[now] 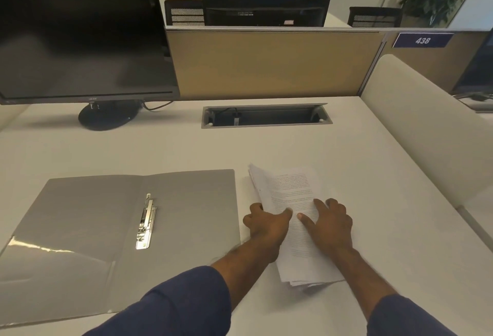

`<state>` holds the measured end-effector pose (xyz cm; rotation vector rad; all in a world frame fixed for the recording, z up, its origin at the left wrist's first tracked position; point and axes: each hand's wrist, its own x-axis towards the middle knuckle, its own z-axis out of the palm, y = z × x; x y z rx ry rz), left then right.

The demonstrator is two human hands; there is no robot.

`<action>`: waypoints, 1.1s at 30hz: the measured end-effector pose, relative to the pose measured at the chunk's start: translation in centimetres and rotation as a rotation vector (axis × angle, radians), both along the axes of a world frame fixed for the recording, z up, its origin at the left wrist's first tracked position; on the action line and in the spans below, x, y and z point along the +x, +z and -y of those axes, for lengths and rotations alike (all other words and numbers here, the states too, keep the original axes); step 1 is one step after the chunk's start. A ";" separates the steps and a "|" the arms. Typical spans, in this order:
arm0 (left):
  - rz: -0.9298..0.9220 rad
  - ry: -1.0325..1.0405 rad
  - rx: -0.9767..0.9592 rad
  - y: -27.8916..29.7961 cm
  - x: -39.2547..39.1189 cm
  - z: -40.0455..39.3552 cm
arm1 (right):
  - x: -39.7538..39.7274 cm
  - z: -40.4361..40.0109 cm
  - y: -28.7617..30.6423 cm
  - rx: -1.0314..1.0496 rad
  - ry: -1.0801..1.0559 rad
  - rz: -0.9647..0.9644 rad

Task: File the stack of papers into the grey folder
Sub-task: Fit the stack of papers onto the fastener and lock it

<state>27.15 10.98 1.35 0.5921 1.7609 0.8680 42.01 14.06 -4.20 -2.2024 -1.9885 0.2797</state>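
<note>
The grey folder (80, 218) lies open and flat on the white desk at the left, with a metal clip fastener (145, 222) along its spine. Just to its right sits the stack of printed papers (289, 189), slightly fanned and tilted. My left hand (265, 225) grips the stack's left edge, thumb on top and fingers under the sheets. On the right half of the stack my right hand (329, 225) rests flat, fingers spread, pressing the top page.
A dark monitor (80, 37) on a round base stands at the back left. A cable tray opening (266, 116) is set into the desk behind the papers. A tan partition (266, 63) closes the back; a white divider (426, 127) runs along the right.
</note>
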 end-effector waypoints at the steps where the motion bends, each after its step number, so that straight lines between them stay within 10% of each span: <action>1: 0.040 0.022 0.019 -0.2 -0.3 0.0 | 0.0 0.0 0.0 -0.001 0.000 -0.001; 8: 0.321 0.162 -0.030 -0.7 -1.5 -0.1 | -0.1 0.1 0.1 -0.001 0.000 -0.003; 19: 0.181 -0.285 0.105 -0.9 -4.1 0.6 | -0.8 0.3 0.4 -0.024 -0.045 -0.117; 33: 0.353 -0.228 0.184 -0.1 -14.0 2.4 | -2.4 0.0 3.9 -0.199 -0.271 -1.069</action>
